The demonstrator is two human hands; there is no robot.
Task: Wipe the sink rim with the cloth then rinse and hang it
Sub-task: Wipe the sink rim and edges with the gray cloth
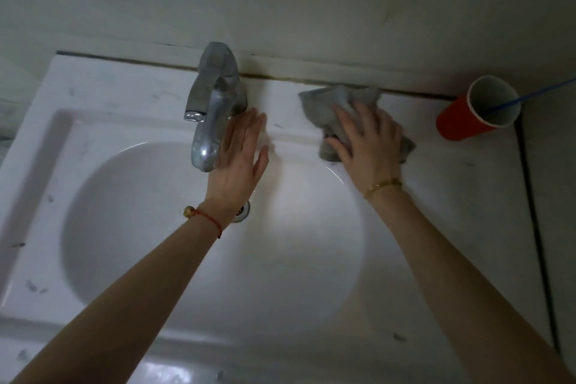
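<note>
A grey cloth [339, 103] lies crumpled on the back rim of the white sink [124, 93], right of the tap. My right hand [371, 143] presses flat on the cloth, fingers spread over it. My left hand [240, 150] rests flat and open on the rim beside the chrome tap [212, 103], holding nothing. The round basin with its drain [243, 212] lies below both hands; my left wrist hides part of the drain.
A red cup [467, 115] stands at the back right on the counter, with a blue straw-like rod [530, 95] leaning out of it. A white wall rises directly behind the sink. A dark seam runs down the counter at the right.
</note>
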